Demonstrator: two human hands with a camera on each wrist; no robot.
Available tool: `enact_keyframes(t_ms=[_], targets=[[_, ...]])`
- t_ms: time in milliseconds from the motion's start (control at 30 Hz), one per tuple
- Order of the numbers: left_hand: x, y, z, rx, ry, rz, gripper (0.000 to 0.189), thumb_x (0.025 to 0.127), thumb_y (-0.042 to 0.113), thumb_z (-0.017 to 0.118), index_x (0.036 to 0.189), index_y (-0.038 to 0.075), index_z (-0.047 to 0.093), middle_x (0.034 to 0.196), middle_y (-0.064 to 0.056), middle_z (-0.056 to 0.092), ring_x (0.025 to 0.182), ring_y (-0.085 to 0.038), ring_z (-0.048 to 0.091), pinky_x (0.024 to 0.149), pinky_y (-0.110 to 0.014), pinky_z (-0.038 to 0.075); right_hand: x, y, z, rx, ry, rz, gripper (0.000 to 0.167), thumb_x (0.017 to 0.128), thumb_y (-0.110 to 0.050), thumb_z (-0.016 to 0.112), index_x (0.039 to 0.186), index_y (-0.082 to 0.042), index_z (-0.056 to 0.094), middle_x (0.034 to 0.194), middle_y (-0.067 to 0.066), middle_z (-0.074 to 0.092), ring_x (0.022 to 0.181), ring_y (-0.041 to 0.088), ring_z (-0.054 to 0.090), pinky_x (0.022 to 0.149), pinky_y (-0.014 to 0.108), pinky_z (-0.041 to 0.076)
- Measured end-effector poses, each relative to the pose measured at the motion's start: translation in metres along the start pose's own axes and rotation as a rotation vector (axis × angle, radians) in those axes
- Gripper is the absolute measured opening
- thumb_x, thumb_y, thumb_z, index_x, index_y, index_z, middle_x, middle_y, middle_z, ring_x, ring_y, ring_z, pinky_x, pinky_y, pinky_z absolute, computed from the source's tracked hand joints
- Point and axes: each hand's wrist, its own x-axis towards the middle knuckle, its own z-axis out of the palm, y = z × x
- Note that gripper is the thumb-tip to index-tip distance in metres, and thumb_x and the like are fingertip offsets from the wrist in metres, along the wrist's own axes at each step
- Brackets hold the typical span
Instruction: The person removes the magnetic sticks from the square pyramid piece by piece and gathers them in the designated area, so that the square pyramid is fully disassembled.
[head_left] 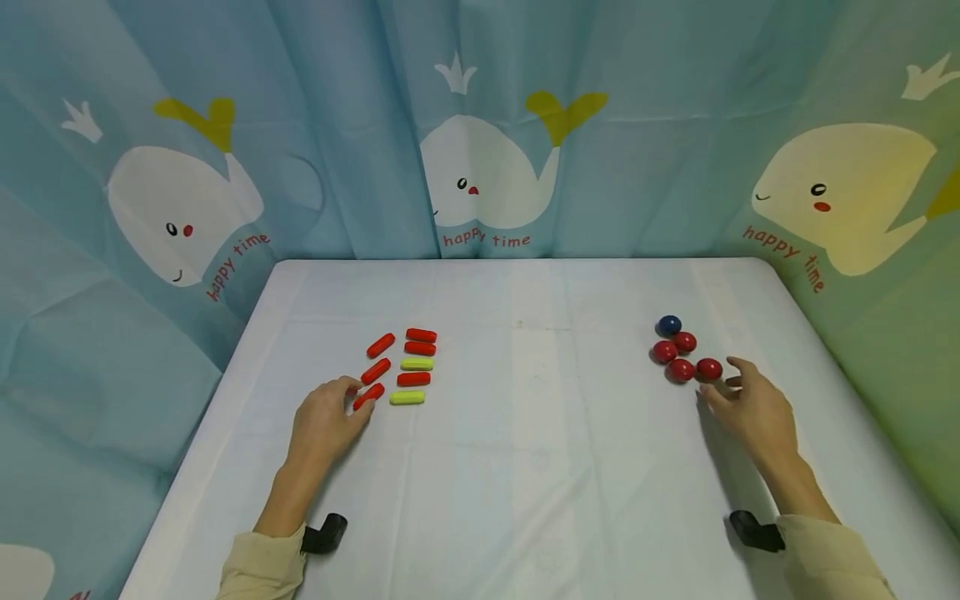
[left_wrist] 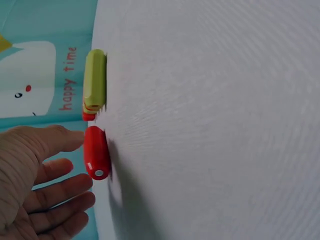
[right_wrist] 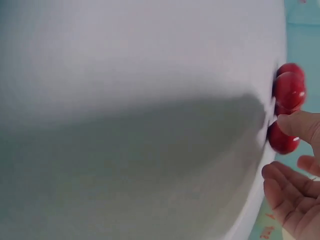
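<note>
On the left, my left hand [head_left: 327,421] has its thumb and index finger on either side of a short red rod [head_left: 368,397]. The left wrist view shows the thumb close to this red rod [left_wrist: 96,152], with the other fingers spread and relaxed; whether they touch it is hard to tell. Across the table, my right hand [head_left: 752,410] is loosely spread beside a glossy red ball [head_left: 708,369]. Its thumb overlaps that red ball [right_wrist: 283,139] in the right wrist view, while the other fingers stand apart from it.
Two slanted red rods [head_left: 376,371] lie beyond the left hand. Right of them runs a column of red rods [head_left: 420,348] and yellow-green rods [head_left: 407,398]. More red balls [head_left: 680,371] and one dark blue ball [head_left: 670,326] cluster on the white table [head_left: 525,450]. A whale-print curtain [head_left: 360,125] surrounds it.
</note>
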Motion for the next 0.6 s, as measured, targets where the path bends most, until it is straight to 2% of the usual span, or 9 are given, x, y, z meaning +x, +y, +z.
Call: enact_keyframes(t_ms=[33,100,200,267,333,433,600], targets=[[0.000,0.001,0.000,-0.001,0.012,0.009,0.026,0.085,0.014,0.081,0.104,-0.002,0.072,0.087,-0.014,0.071,0.072,-0.025,0.058,0.064,-0.040,0.052,-0.005,-0.001,-0.001,0.009,0.020,0.005,0.069,0.099,-0.029,0.065,0.147,0.012,0.037,0.125,0.039,0.058,0.107,0.053,0.061,0.080,0.062,0.050],[0.002,0.003,-0.002,-0.003,0.050,0.037,0.027,0.085,0.015,0.081,0.103,-0.003,0.072,0.090,-0.015,0.072,0.076,-0.028,0.062,0.067,-0.044,0.055,-0.014,-0.006,-0.002,0.048,0.082,0.012,0.066,0.099,-0.029,0.066,0.146,0.011,0.041,0.123,0.038,0.061,0.105,0.050,0.063,0.075,0.048,0.054],[0.003,0.008,-0.003,-0.045,0.127,0.097,0.028,0.084,0.017,0.083,0.101,-0.003,0.073,0.091,-0.017,0.074,0.081,-0.033,0.067,0.071,-0.047,0.058,-0.028,-0.019,-0.002,0.151,0.176,-0.010,0.058,0.098,-0.027,0.069,0.141,0.007,0.050,0.118,0.034,0.067,0.090,0.016,0.069,0.068,0.019,0.050],[0.003,0.013,-0.004,-0.095,0.176,0.144,0.028,0.084,0.017,0.084,0.100,-0.004,0.074,0.092,-0.017,0.074,0.084,-0.034,0.069,0.071,-0.048,0.059,-0.034,-0.029,0.001,0.226,0.214,-0.050,0.052,0.097,-0.024,0.070,0.137,0.006,0.056,0.113,0.031,0.069,0.083,-0.008,0.059,0.065,0.005,0.041],[0.004,0.019,-0.003,-0.148,0.199,0.188,0.029,0.083,0.017,0.085,0.101,-0.003,0.074,0.094,-0.016,0.075,0.088,-0.034,0.070,0.073,-0.048,0.059,-0.039,-0.041,0.007,0.289,0.212,-0.092,0.048,0.097,-0.023,0.071,0.134,0.005,0.059,0.111,0.028,0.070,0.081,-0.023,0.046,0.069,0.001,0.040],[0.006,0.032,0.002,-0.197,0.189,0.237,0.033,0.083,0.019,0.085,0.104,-0.004,0.073,0.098,-0.015,0.076,0.090,-0.033,0.071,0.075,-0.047,0.060,-0.043,-0.058,0.019,0.346,0.181,-0.143,0.044,0.098,-0.022,0.070,0.132,0.005,0.061,0.109,0.025,0.071,0.085,-0.023,0.048,0.073,0.001,0.041],[0.012,0.056,0.011,-0.214,0.081,0.269,0.039,0.085,0.025,0.084,0.112,-0.001,0.072,0.108,-0.013,0.075,0.092,-0.030,0.070,0.077,-0.044,0.059,-0.045,-0.084,0.035,0.400,0.122,-0.198,0.042,0.099,-0.022,0.069,0.132,0.003,0.061,0.109,0.020,0.073,0.088,-0.017,0.054,0.077,0.004,0.043]])
